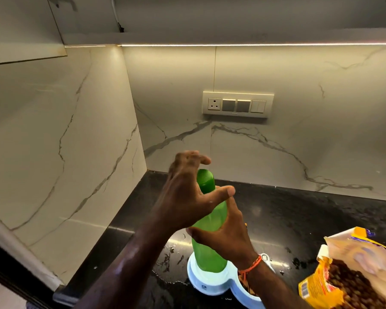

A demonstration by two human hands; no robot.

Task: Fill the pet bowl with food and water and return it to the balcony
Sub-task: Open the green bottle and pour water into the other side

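Standing at the near edge of the black polished stone counter [299, 219], a pale blue plastic pet bowl [210, 284] with two compartments sits among splashes of water. Its right compartment, mostly hidden behind the right wrist, shows a little brown food. A translucent green plastic bottle [207, 248] stands upright in the left compartment, its green cap [206, 180] on top.

An opened yellow bag of brown pet kibble [348, 284] lies at the near right corner of the counter, just beside the bowl, its mouth turned towards the camera.

The right hand [230, 235], with an orange thread band at the wrist, is wrapped around the middle of the bottle, fingers closed on its body. The left hand [187, 197] is at the bottle's neck with fingers spread apart, thumb stretched across in front of the bottle and the other fingers curled above and behind the cap; whether it actually grips the cap cannot be told.

Farther back, white marble-veined wall panels [276, 157] meet in the corner, carrying a cream switch and socket plate [237, 105] under a lit strip light [254, 44].
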